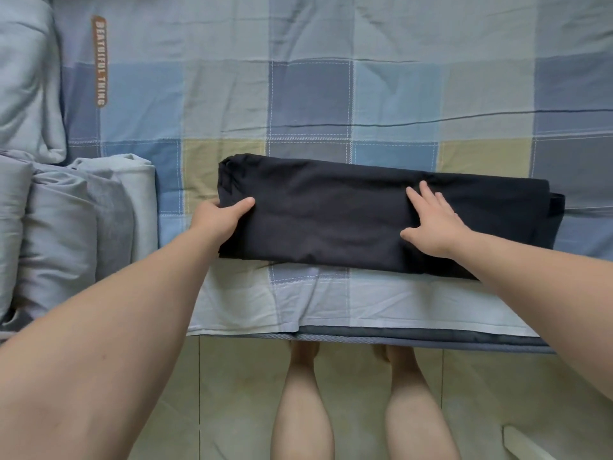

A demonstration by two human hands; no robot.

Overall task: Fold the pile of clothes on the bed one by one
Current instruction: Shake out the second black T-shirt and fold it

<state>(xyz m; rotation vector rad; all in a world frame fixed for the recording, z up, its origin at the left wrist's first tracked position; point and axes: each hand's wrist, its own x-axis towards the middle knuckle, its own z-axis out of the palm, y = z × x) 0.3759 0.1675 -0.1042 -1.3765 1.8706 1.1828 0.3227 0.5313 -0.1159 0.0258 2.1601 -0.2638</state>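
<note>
Folding long black cloth garment (331,214) | end gripped by left hand (219,220), right hand (434,224) pressed flat, fingers (428,194) spread | crosswise fold probably needed next

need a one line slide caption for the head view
A dark folded garment on a checked bedsheet: left grip holds its left end, right grip presses flat on top.

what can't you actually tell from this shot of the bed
Head view, long folded black cloth: type of garment, hidden by its folds.
Head view, left hand: its fingers, tucked under the cloth's end; only the thumb shows.
Head view, cloth's near right corner: covered by the right hand's forearm.
Head view, grey folded bedding: cut off by the left edge.
</note>
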